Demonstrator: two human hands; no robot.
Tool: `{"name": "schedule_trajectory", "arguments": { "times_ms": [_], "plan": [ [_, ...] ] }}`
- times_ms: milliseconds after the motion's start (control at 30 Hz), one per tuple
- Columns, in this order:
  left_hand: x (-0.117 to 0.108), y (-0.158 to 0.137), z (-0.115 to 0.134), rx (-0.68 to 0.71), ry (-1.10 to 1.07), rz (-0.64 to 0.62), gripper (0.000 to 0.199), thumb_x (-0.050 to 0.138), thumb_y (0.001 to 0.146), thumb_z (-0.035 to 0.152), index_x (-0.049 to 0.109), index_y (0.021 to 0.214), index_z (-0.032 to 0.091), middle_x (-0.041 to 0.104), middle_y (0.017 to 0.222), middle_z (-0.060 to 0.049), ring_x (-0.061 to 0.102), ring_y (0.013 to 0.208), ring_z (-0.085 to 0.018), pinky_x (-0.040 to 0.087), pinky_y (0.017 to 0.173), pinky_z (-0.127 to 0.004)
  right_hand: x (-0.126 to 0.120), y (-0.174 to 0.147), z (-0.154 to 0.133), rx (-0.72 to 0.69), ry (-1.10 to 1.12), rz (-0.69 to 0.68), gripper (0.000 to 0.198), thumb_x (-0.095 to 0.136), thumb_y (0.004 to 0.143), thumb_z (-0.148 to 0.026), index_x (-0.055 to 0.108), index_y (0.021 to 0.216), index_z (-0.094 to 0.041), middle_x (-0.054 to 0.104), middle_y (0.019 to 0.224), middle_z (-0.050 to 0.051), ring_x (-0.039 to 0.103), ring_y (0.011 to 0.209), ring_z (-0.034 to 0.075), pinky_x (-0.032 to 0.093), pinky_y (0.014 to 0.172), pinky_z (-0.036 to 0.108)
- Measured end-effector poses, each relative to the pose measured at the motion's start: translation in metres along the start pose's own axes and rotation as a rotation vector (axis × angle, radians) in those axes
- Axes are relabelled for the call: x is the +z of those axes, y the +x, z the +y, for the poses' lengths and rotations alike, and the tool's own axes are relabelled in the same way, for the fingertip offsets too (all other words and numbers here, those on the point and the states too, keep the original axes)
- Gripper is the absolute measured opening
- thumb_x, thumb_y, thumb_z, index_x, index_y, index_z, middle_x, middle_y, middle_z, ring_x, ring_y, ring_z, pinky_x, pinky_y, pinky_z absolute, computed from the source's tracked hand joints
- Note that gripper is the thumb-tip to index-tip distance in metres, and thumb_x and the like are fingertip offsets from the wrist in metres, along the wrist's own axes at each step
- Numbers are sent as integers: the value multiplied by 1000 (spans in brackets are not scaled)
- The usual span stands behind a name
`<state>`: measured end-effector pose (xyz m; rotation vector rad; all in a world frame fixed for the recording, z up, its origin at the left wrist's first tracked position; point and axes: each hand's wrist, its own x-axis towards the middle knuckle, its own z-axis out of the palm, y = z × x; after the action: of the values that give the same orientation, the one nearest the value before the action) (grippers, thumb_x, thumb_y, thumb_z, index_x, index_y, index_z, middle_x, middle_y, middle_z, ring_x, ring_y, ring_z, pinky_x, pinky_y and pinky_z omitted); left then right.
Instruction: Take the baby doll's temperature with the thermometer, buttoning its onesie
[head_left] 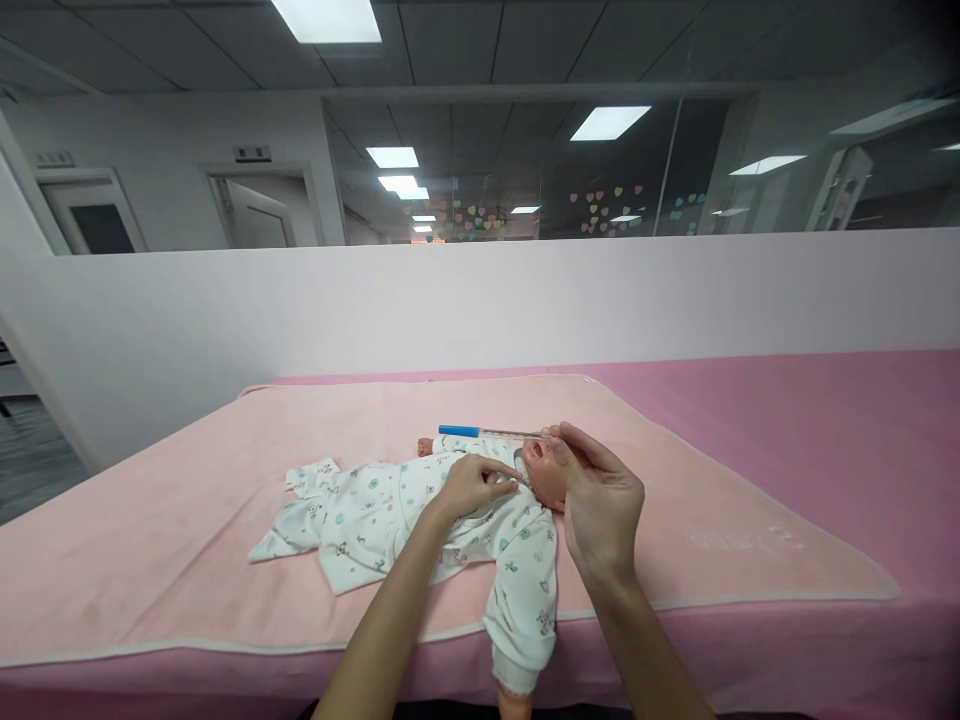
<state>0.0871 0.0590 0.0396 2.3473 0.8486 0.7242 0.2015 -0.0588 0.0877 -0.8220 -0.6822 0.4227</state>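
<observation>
A baby doll (544, 470) lies on its back in a white patterned outfit (367, 515), its head to the right. My right hand (600, 490) is beside the doll's head and pinches one end of a thin glass thermometer (502, 433). The thermometer is held nearly level above the doll's face and upper chest, its blue end pointing left. On the doll's chest, close to the collar, rests my left hand (478, 485). Its index finger and thumb stretch toward the neck, and I see nothing held in it. My right hand covers part of the doll's head.
A peach blanket (712, 490) lies under the doll over a pink sheet (847, 450). One sleeved arm of the doll (525, 590) reaches past the near edge. Behind the bed stands a low white wall (465, 310) with glass above it.
</observation>
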Motion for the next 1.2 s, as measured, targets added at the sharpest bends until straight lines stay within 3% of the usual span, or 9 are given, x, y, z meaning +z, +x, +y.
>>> {"name": "schedule_trajectory", "arguments": {
  "times_ms": [133,200,333,467,600,800,933,1067,1200],
  "plan": [
    [1,0,0,-19,-8,25,25,60,70,38,71,86,21,37,48,6,33,49,-7,24,51,-21,-38,6,14,-34,-126,72,34,74,60,-34,70,87,-14,70,88,9,65,85,22,53,79,38],
    [2,0,-1,-18,-12,32,24,60,70,36,71,85,21,37,48,6,33,49,-7,25,52,-21,-74,11,29,72,-196,106,38,76,56,-34,70,89,-13,70,90,9,64,89,23,52,83,37],
    [3,1,-2,-6,-43,41,20,59,70,30,70,80,18,38,47,5,35,49,-7,26,51,-20,-147,20,55,371,-171,-6,42,79,49,-31,70,86,-14,70,92,9,64,90,24,53,82,32],
    [1,3,-1,29,-128,92,17,60,68,28,69,76,16,48,56,3,36,51,-7,29,52,-20,-176,25,64,353,-383,-33,41,77,48,-33,71,84,-14,70,91,10,65,89,26,56,74,32],
    [-3,4,0,57,-290,146,20,63,68,31,69,76,15,60,76,-3,36,52,-6,30,50,-19,-175,30,70,219,-584,-68,32,70,52,-37,72,77,-17,71,83,10,66,81,26,55,69,34],
    [-6,7,-7,-179,-693,271,36,67,65,40,65,87,11,45,46,4,38,41,-5,27,41,-18,-173,29,85,65,-997,-130,34,51,68,-41,69,84,-17,70,83,10,65,74,25,50,66,35],
    [-6,9,-11,-225,-836,365,41,70,62,39,64,90,11,47,48,4,40,41,-4,24,38,-16,-161,17,84,-248,-1290,-82,37,40,76,-35,68,86,-13,69,85,13,62,74,25,45,66,37],
    [-7,9,-9,-236,-874,377,39,73,59,37,64,86,11,48,48,4,40,40,-4,28,38,-16,-118,3,76,-511,-1225,-113,32,40,83,-31,67,91,-15,69,84,10,61,70,20,43,64,31],
    [-6,9,-7,-229,-862,370,38,72,59,37,64,85,11,48,47,4,38,39,-3,25,37,-16,-46,0,77,-662,-1047,-394,28,38,85,-23,65,94,-19,68,87,6,62,73,16,43,62,25]
  ]
}}
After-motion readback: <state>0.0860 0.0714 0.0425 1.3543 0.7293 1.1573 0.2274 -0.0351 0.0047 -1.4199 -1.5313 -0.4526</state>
